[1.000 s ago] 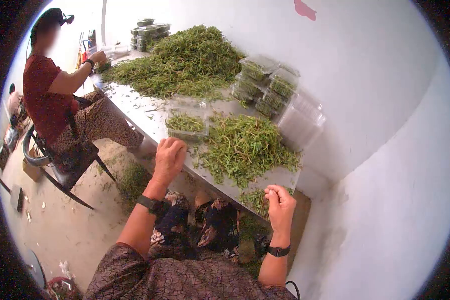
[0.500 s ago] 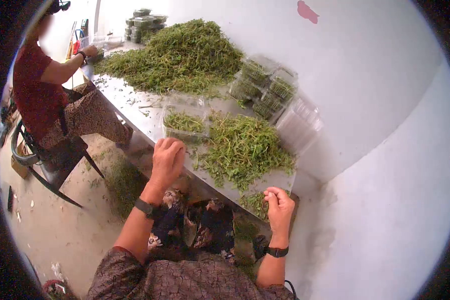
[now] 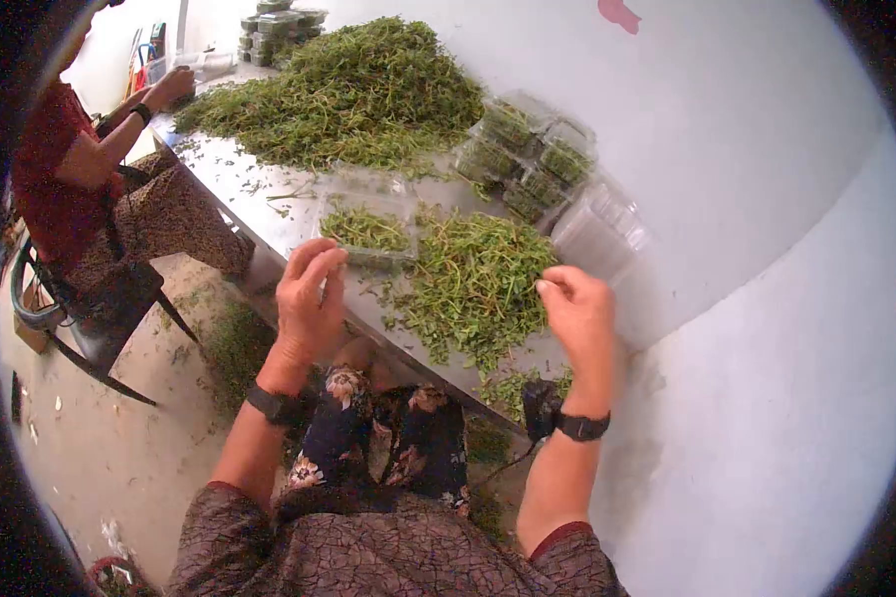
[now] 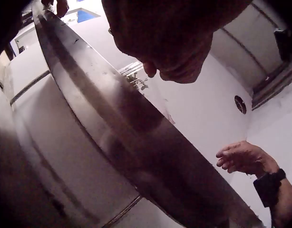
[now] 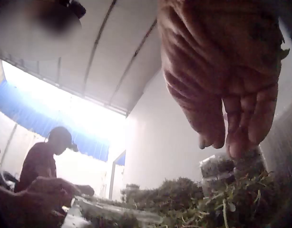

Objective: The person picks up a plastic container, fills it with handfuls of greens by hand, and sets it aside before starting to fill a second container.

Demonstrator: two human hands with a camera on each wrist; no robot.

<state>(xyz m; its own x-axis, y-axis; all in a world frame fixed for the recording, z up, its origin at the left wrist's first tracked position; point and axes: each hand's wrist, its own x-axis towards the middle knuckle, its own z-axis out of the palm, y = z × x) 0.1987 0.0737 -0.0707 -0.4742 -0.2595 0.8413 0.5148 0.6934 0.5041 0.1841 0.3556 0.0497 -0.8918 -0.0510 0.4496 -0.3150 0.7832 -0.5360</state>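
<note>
My left hand (image 3: pixel 307 298) hovers by the table's front edge, fingers loosely bent, with nothing seen in it. Just beyond its fingertips sits an open clear plastic box (image 3: pixel 368 255) partly filled with cut green stems. My right hand (image 3: pixel 579 313) is held over the right side of a small heap of greens (image 3: pixel 478 289). In the right wrist view its fingers (image 5: pixel 260 114) hang down relaxed above the greens, holding nothing visible. A dark silhouette of the left hand (image 4: pixel 165 42) fills the top of the left wrist view, above the metal table edge (image 4: pixel 122 128).
Filled clear boxes (image 3: pixel 538 164) are stacked behind the small heap, beside nested empty boxes (image 3: pixel 599 231). A large heap of greens (image 3: pixel 368 95) covers the far table. Another person (image 3: pixel 80 169) sits at the left, hands at a box. A white wall (image 3: pixel 747 199) bounds the right side.
My right hand has risen from the table's front corner to the right side of the small heap. The left hand has shifted slightly left and toward the box. The view has turned a little.
</note>
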